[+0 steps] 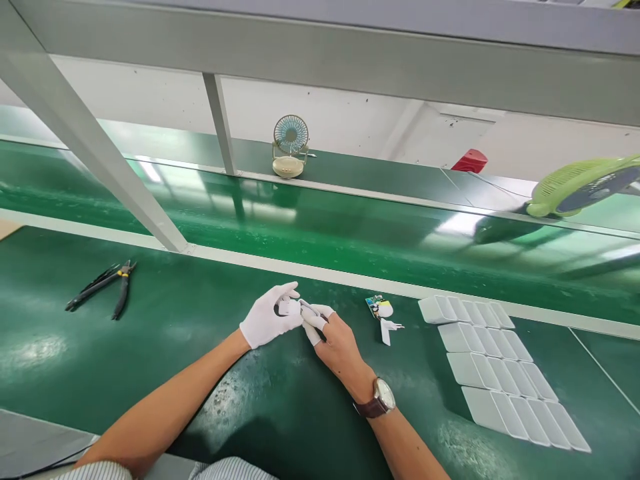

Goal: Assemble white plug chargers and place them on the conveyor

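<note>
My left hand (pixel 269 316), in a white glove, is closed around a small white part (pixel 289 307) held over the green bench. My right hand (pixel 334 339), bare except for white finger cots on the fingertips, pinches the same part from the right. The two hands meet at the middle of the bench. A brown-strapped wristwatch (pixel 381 399) sits on my right wrist. Just right of the hands lies a small circuit board with white pieces (pixel 383 313).
Several rows of white plastic housings (pixel 500 370) lie in overlapping lines at the right. Black pliers (pixel 107 288) rest at the left. A green conveyor belt (pixel 320 227) runs behind, with a small beige desk fan (pixel 290 147), a green fan (pixel 580 187) and a slanted metal frame post (pixel 100 153).
</note>
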{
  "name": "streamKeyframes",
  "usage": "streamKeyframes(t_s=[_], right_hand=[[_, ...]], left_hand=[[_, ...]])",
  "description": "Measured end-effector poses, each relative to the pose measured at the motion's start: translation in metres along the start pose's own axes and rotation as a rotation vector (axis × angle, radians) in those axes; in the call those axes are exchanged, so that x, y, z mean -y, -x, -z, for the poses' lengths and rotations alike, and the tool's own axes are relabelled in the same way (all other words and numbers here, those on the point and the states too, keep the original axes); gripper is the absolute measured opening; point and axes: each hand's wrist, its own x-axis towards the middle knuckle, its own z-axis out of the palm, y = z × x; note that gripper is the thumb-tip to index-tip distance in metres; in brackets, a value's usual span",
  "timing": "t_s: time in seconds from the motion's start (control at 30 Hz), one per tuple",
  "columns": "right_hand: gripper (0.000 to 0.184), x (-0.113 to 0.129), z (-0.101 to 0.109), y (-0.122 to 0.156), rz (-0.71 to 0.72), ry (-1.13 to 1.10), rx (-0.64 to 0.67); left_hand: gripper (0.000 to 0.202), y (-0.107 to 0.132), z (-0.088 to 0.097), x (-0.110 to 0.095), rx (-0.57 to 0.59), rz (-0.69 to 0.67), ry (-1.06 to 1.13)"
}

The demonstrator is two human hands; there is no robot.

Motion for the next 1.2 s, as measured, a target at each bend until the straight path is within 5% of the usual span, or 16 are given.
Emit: streamKeyframes(t_s=[0.27,0.4,0.6,0.8,0.9,1.0,1.1,1.2], right_hand=[[0.036,-0.005,-0.002,0.010,-0.029,0.018,-0.002],[0.039,-0.005,-0.002,0.009,0.010,0.007,0.012],[0.046,-0.001,0.005,0.003,-0.022,-0.063,-0.162],[0.039,-0.001,-0.001,0.001,-0.064,-0.132,-0.010],[0.031,0.000,-0.004,0.001,-0.207,-0.360,-0.096],[0.033,0.003,-0.004,0.000,-0.466,-0.820,-0.138],[0.039,0.008,-0.004,0.000,-0.606,-1.150,-0.020],[0.042,0.012,-0.005,0.000,-0.631,-1.195,0.047]], left_hand=[[0.036,0.000,0.001,-0.007,0.008,0.032,-0.113],[0.040,0.000,0.001,-0.004,0.019,0.045,-0.061],[0.063,0.001,0.005,0.007,0.003,-0.086,0.106],[0.068,-0.002,0.005,0.009,-0.013,-0.113,0.098],[0.078,0.000,0.000,0.005,-0.057,-0.114,0.001],[0.087,0.005,-0.010,-0.001,-0.088,-0.161,-0.125],[0.072,0.011,-0.021,-0.004,-0.112,-0.276,-0.155],[0.059,0.013,-0.028,-0.005,-0.140,-0.354,-0.159]])
